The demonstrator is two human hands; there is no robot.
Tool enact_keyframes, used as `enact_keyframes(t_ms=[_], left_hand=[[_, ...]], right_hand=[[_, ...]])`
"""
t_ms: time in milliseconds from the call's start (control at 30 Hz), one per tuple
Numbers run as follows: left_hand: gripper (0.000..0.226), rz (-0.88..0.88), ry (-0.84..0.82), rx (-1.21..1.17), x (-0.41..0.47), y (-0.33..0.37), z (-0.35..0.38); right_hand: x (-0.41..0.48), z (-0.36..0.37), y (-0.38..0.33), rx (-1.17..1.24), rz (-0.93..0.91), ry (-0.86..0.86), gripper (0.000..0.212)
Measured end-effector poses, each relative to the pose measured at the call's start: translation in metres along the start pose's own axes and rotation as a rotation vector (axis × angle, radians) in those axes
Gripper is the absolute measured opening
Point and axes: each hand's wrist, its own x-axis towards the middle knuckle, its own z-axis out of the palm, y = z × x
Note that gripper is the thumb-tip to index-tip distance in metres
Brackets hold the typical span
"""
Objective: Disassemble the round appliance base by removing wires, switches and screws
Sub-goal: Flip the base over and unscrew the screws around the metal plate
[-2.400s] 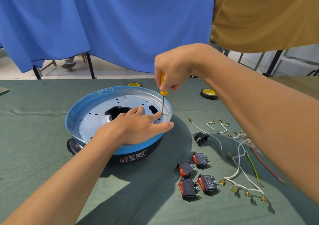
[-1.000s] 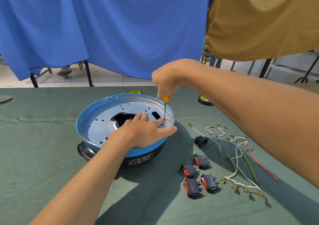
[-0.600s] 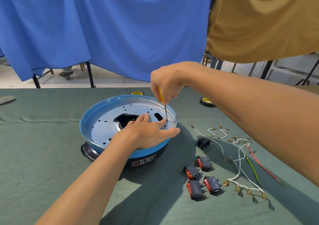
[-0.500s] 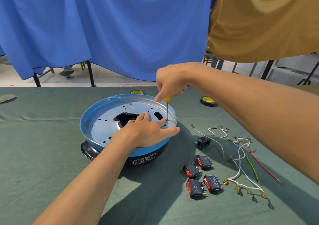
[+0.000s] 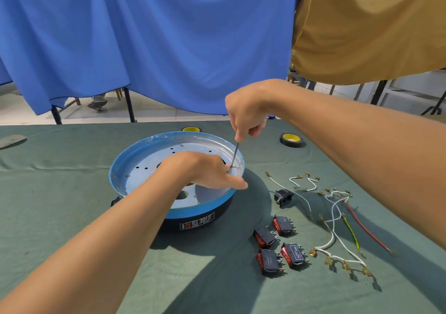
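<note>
The round appliance base, with a blue rim, a silver perforated plate and a black underside, sits on the green cloth. My left hand holds its right rim: the thumb lies along the outside and the fingers bend down inside, next to the tool tip. My right hand grips a yellow-handled screwdriver from above. Its slightly tilted shaft has the tip on a screw by the right rim. Several red-and-black rocker switches and loose wires lie to the right.
A black socket lies between base and wires. Two yellow-cored tape rolls sit behind the base. A grey flat object is at the far left. Blue cloth and tan cloth hang behind the table.
My left hand's fingers have gone from lying flat on the plate to bent down beside the screwdriver tip. My right hand has turned on the handle; the shaft now leans slightly.
</note>
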Motion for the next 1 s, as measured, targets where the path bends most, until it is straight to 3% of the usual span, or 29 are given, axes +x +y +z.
enact_keyframes(t_ms=[100,233,333,400,500,833,1000], left_hand=[[0.091,-0.022,-0.023,0.007,0.003,-0.001,-0.005],[0.094,-0.021,-0.058,0.041,0.005,-0.002,-0.008],[0.096,-0.032,-0.113,0.073,0.005,-0.002,-0.011],[0.100,-0.031,-0.128,0.103,0.006,-0.002,-0.013],[0.101,-0.020,-0.119,0.120,0.008,0.000,-0.015],[0.101,-0.016,-0.076,0.118,0.009,-0.002,-0.012],[0.106,-0.005,-0.069,0.136,0.015,-0.002,-0.012]], right_hand=[[-0.003,-0.002,0.000,-0.035,-0.061,0.029,0.005],[0.000,0.001,0.005,0.093,-0.143,0.059,0.004],[0.004,0.007,0.004,0.136,-0.084,0.084,0.052],[0.005,0.007,0.006,0.172,0.009,0.078,0.065],[0.004,0.004,0.008,0.158,0.066,-0.009,0.048],[0.002,-0.004,0.014,0.171,-0.036,0.037,0.007],[0.003,0.008,0.014,0.341,-0.091,0.053,0.006]])
